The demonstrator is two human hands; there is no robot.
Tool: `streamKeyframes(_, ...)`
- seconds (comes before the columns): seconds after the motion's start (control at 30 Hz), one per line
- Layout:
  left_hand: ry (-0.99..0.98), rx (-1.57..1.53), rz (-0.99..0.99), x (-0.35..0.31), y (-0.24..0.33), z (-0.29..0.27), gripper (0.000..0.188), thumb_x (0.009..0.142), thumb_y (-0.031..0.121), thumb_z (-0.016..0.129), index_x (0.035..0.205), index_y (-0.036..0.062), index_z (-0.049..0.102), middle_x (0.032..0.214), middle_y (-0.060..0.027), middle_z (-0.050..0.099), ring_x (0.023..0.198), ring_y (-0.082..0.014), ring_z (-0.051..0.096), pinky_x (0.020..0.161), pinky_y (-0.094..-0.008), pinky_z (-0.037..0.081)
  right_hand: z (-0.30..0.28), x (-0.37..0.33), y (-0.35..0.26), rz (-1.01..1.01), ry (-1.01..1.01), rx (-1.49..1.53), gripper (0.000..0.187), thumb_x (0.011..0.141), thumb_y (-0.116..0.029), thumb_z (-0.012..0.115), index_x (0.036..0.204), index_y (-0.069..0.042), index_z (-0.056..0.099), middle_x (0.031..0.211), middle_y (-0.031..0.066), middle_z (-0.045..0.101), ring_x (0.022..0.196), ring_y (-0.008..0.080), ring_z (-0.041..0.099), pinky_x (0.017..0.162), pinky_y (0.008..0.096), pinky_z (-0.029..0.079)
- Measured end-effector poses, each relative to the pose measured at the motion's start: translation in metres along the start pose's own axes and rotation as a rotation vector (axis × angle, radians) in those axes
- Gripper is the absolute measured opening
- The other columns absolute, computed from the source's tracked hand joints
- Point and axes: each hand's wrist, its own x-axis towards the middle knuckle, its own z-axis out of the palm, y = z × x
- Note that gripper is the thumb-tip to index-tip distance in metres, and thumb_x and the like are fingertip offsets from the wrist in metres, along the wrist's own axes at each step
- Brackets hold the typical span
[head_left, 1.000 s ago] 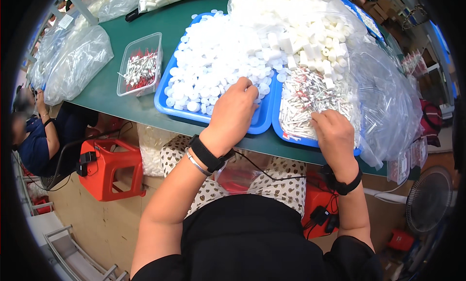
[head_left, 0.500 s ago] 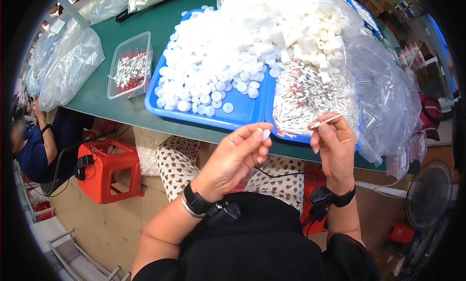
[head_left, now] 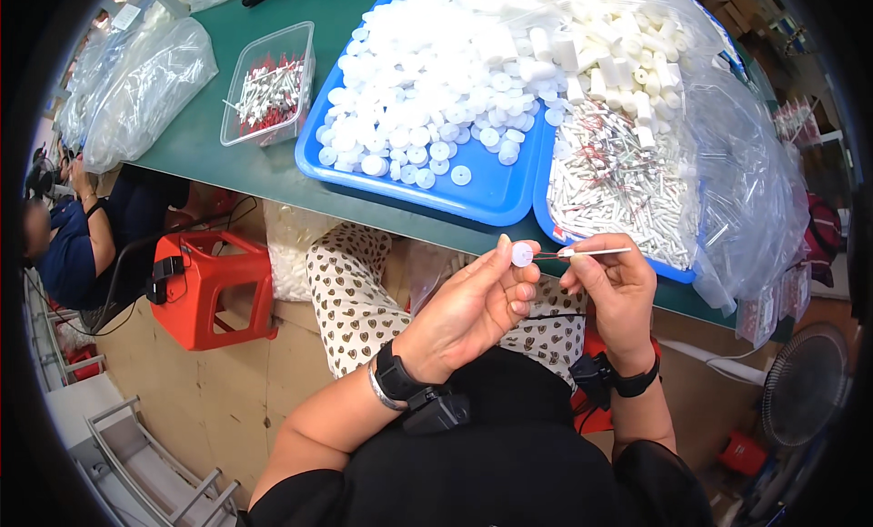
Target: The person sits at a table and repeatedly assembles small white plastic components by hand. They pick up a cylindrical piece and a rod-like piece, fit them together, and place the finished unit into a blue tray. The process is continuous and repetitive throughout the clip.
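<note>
Between the thumb and fingers of my left hand (head_left: 473, 313) is a small round whitish plastic disc (head_left: 522, 254), its flat face showing. My right hand (head_left: 618, 286) pinches a thin white stick (head_left: 604, 251) with fine wire-like leads at its left end. Those leads reach to the disc's edge; whether they pass into it I cannot tell. Both hands are held close together in front of the table edge. Beyond them, a blue tray (head_left: 414, 192) bears a heap of similar discs (head_left: 427, 118). Beside it, a second blue tray (head_left: 546, 209) holds many white sticks (head_left: 627, 186), some with red parts.
White foam-like cylinders (head_left: 627, 72) are piled behind the sticks. A clear plastic box (head_left: 305, 100) of white and red pieces stands on the green table (head_left: 209, 154). Plastic bags lie at both sides. A red stool (head_left: 205, 291), a fan (head_left: 800, 381) and a seated person (head_left: 82, 240) are nearby.
My hands have come together, the stick's leads now meeting the disc. The disc has turned to show its flat face. The trays have shifted up and right in view.
</note>
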Motion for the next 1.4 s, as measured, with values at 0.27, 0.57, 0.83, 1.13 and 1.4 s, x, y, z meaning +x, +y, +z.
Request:
streamKeyframes(0.27, 0.008, 0.006, 0.007, 0.002, -0.001, -0.003, 0.035, 0.104, 0.034, 0.048, 0.12, 0.0036, 0.056, 0.091, -0.0028, 0.065, 0.078, -0.0089, 0.059, 0.07, -0.0224, 0.049, -0.002, -0.002, 0.002, -0.008, -0.008, -0.018, 0.013, 0.094, -0.003, 0.063, 0.106, 0.002, 0.059, 0.092, 0.0096, 0.068, 0.074, 0.0092, 0.065, 0.065, 0.0211, 0.052)
streamKeyframes(0.57, 0.041, 0.181, 0.034, 0.0, -0.002, 0.002, 0.033, 0.104, 0.034, 0.049, 0.118, 0.0051, 0.058, 0.092, -0.0023, 0.065, 0.078, -0.0087, 0.059, 0.07, -0.0225, 0.049, 0.005, -0.001, 0.003, -0.122, 0.061, -0.106, 0.013, 0.093, -0.002, 0.065, 0.104, 0.002, 0.061, 0.09, 0.0105, 0.07, 0.075, 0.0119, 0.067, 0.066, 0.0237, 0.054)
streamKeyframes(0.83, 0.078, 0.206, 0.07, 0.0, -0.004, 0.002, 0.03, 0.104, 0.029, 0.049, 0.117, 0.0039, 0.058, 0.094, -0.004, 0.064, 0.075, -0.0095, 0.058, 0.067, -0.022, 0.049, 0.004, 0.005, 0.0, -0.54, -0.106, -0.557, 0.014, 0.079, 0.006, 0.073, 0.091, 0.001, 0.066, 0.088, 0.012, 0.07, 0.072, 0.0238, 0.07, 0.064, 0.0314, 0.055)
streamKeyframes(1.13, 0.084, 0.382, 0.215, 0.0, -0.016, -0.01, 0.026, 0.101, 0.023, 0.056, 0.118, 0.0032, 0.058, 0.093, -0.0039, 0.064, 0.078, -0.0103, 0.059, 0.073, -0.0261, 0.051, 0.009, -0.005, 0.008, -0.203, -0.105, -0.539, 0.007, 0.091, -0.004, 0.065, 0.092, 0.003, 0.064, 0.075, 0.0112, 0.068, 0.06, 0.0146, 0.065, 0.053, 0.0276, 0.048)
streamKeyframes(1.4, 0.061, 0.259, 0.163, 0.001, -0.02, -0.023, 0.03, 0.101, 0.02, 0.057, 0.124, 0.0016, 0.055, 0.096, -0.003, 0.063, 0.081, -0.0072, 0.058, 0.078, -0.0265, 0.052, 0.028, -0.014, 0.016, -0.162, -0.024, -0.517, 0.007, 0.094, -0.002, 0.061, 0.09, 0.003, 0.062, 0.074, 0.0091, 0.069, 0.063, 0.0126, 0.068, 0.056, 0.025, 0.053)
